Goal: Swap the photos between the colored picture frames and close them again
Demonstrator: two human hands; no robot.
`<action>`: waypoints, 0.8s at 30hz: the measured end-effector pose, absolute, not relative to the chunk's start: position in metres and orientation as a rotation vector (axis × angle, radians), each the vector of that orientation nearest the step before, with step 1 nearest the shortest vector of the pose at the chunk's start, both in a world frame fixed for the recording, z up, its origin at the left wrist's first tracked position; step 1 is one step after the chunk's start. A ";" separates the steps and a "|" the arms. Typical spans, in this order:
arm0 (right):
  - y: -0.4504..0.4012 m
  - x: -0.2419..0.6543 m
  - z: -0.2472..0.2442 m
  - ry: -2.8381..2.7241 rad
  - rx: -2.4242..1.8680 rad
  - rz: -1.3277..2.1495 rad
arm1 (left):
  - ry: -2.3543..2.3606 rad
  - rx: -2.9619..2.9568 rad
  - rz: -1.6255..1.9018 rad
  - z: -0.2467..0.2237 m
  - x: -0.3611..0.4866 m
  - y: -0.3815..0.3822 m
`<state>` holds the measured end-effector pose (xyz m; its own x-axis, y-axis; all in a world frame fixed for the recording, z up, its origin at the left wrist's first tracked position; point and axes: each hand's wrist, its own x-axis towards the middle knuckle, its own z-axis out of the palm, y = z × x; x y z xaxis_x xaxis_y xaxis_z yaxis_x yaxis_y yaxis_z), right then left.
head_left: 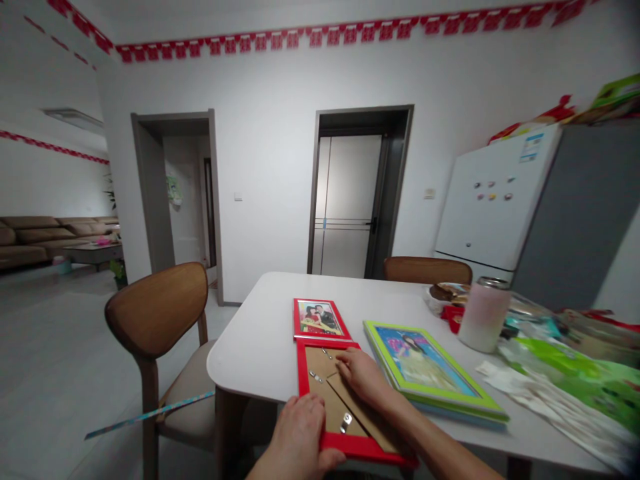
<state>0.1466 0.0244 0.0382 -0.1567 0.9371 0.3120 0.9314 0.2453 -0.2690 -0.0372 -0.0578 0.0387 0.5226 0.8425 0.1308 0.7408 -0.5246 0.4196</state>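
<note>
A red picture frame (303, 371) lies face down at the table's near edge, showing its brown backing board (314, 360). Small metal clips (346, 421) and a brown stand leg (357, 412) are on that board. My left hand (300, 430) grips the frame's near left corner, thumb on the red rim. Over the board's far right part, my right hand (363, 377) has its fingers curled together beside the stand's narrow end; what they pinch is hidden. Just beyond lies a smaller red frame (320, 319) with a photo of two people.
Right of my hands, a green picture frame (425, 363) lies face up on something pale blue. A pink-white tumbler (485, 315), white gloves (535, 393) and a green plastic package (575, 373) crowd the right side of the white table (270, 313). A wooden chair (160, 313) stands left.
</note>
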 end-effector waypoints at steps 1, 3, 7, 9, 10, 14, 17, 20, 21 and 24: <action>0.033 0.141 0.036 -2.104 -1.714 0.038 | 1.318 2.455 0.464 0.038 -0.037 -0.058; 0.050 0.133 0.032 -2.056 -1.764 0.062 | 1.314 2.457 0.464 0.037 -0.037 -0.057; 0.075 0.126 0.022 -1.916 -1.884 0.057 | 1.290 2.459 0.456 0.033 -0.036 -0.056; 0.081 0.127 0.020 -1.876 -1.911 0.048 | 1.292 2.452 0.472 0.033 -0.036 -0.057; 0.082 0.128 0.020 -1.867 -1.912 0.046 | 1.299 2.446 0.483 0.033 -0.036 -0.057; 0.072 0.126 0.024 -1.909 -1.827 0.065 | 1.289 2.418 0.499 0.033 -0.038 -0.056; 0.055 0.118 0.025 -2.040 -1.647 0.126 | 1.267 2.414 0.514 0.030 -0.040 -0.054; 0.038 0.111 0.024 -2.184 -1.463 0.217 | 1.282 2.418 0.559 0.030 -0.042 -0.054; 0.033 0.109 0.024 -2.214 -1.422 0.240 | 1.287 2.420 0.571 0.031 -0.042 -0.055; 0.026 0.105 0.024 -2.252 -1.353 0.263 | 1.282 2.435 0.584 0.036 -0.042 -0.057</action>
